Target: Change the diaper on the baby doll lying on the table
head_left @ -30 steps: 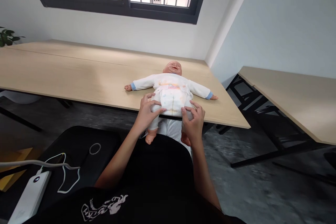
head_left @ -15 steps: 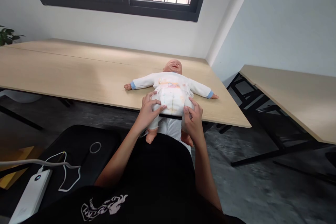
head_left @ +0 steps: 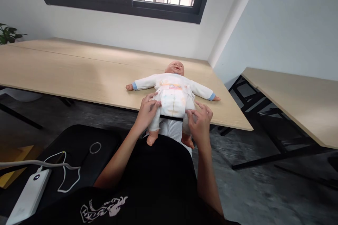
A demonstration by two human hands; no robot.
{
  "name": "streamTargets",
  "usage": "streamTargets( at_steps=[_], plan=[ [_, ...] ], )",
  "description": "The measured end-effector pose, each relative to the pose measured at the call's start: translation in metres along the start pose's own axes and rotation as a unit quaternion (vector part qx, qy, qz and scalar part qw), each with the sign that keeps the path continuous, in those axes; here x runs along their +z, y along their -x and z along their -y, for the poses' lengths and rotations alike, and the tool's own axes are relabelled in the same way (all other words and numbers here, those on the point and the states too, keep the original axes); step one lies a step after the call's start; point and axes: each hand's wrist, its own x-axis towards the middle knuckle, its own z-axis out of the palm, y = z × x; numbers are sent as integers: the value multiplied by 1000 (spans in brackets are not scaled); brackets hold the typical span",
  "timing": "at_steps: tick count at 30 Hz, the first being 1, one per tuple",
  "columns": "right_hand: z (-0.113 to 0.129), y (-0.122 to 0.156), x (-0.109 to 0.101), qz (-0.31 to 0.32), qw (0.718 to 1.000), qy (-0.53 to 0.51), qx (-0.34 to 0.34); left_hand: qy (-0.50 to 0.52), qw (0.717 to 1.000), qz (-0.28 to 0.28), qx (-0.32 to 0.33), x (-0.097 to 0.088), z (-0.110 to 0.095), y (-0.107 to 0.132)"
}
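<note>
A baby doll (head_left: 176, 67) lies on its back at the edge of the wooden table (head_left: 105, 81), head toward the window. It wears a white top with blue cuffs, and its legs hang over the edge. Around its hips is a white diaper (head_left: 173, 103) with a line down the middle and a coloured print on the waistband. My left hand (head_left: 147, 110) pinches the diaper's edge at the left leg opening, fingers over the thigh. On the other side, my right hand (head_left: 200, 121) pinches the opposite leg edge between thumb and fingers. Both fingertips partly hide what they grip.
Left of me, a black chair (head_left: 87, 172) holds a white power bank (head_left: 31, 197) with a cable and a bracelet (head_left: 95, 147). Another table (head_left: 295, 102) stands at the right, past a gap. A barred window (head_left: 126, 3) is in the wall ahead.
My right hand has moved slightly outward to the right, and its thumb has shifted to the diaper's edge. My left thumb has drawn back from the diaper's front to its left edge.
</note>
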Motion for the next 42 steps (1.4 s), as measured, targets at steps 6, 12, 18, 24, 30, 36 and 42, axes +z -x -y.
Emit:
streamTargets(
  at_steps=[6, 12, 18, 24, 30, 36, 42],
  plan=[
    [4, 0, 16, 50, 995, 56, -62, -55, 998, 18, 13, 5, -7, 5],
    [-6, -7, 19, 83, 993, 13, -80, -45, 997, 52, 23, 5, -3, 2],
    [-6, -12, 17, -6, 997, -66, -40, -45, 998, 44, 21, 5, -3, -2],
    [-9, -3, 23, -161, 987, 9, 27, -43, 998, 27, 34, 11, -1, 2],
    [-4, 11, 30, -169, 978, 119, -8, -23, 998, 39, 35, 7, -5, 7],
    [-3, 17, 32, -172, 975, 131, -46, 15, 998, 43, 46, 2, -8, 10],
    [-5, 13, 33, -182, 968, 171, 2, 77, 995, -38, 45, -2, -1, 6]
  ],
)
